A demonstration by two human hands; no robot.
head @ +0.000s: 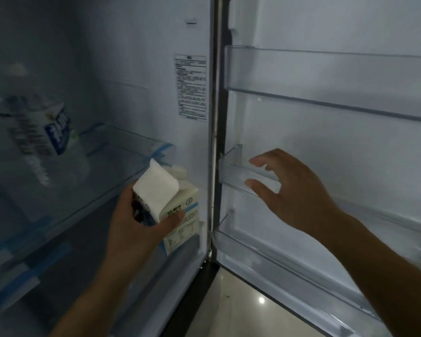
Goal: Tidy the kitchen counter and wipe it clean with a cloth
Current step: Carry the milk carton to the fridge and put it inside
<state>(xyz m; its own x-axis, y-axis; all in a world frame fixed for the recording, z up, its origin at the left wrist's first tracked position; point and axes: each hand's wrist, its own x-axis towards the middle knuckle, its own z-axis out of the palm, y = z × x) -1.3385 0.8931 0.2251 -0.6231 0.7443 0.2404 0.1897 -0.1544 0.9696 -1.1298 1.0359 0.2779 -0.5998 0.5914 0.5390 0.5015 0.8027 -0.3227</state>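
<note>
I am facing an open fridge. My left hand (141, 222) grips a white milk carton (163, 198) with a screw cap, held just inside the fridge body near its right wall, over the edge of a glass shelf (88, 205). My right hand (287, 190) is open with its fingers spread, hovering at the small clear bin (236, 176) on the inside of the fridge door; whether it touches the bin I cannot tell. A second carton (44, 127) with blue print stands blurred on the shelf at the left.
The door (350, 142) stands open to the right with clear door racks above (326, 76) and below (289, 271). A printed label (192, 87) sticks to the fridge's inner right wall. Shiny floor (253, 302) shows beneath the door.
</note>
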